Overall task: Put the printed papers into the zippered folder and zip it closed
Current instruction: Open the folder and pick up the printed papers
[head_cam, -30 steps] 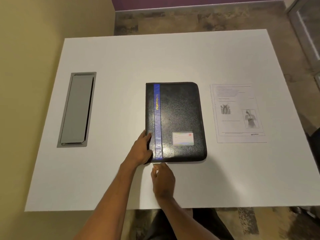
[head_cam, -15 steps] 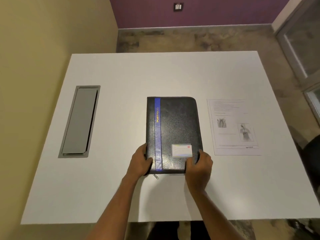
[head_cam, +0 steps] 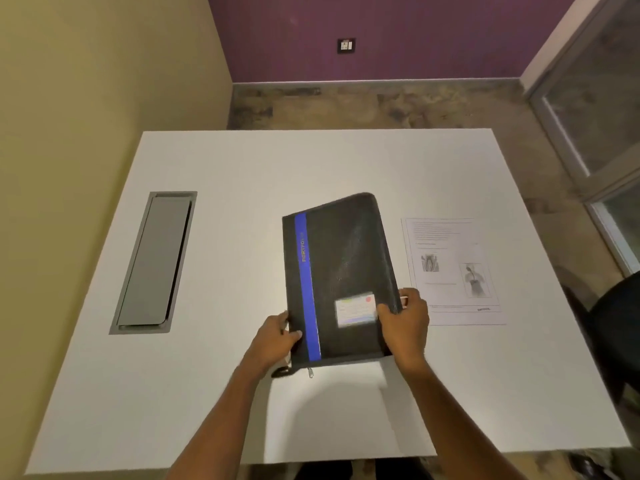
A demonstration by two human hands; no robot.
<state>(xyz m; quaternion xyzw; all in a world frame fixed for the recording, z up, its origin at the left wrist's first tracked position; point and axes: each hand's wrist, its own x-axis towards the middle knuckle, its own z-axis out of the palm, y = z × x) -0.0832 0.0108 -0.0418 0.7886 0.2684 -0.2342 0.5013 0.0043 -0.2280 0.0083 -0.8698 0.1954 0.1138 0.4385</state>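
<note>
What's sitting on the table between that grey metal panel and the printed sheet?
In the head view, only the black zippered folder, gripped by the left hand and right hand, lies between the grey panel and printed paper.

White table in front of me, with a grey rectangular cable hatch set flush into its left side, lid shut. Beyond the far edge: mottled brown floor, purple back wall carrying a small black switch plate, yellowish wall on the left. Right side has a glass panel in a pale frame and something dark, partly cut off, at the table's right edge.
</note>
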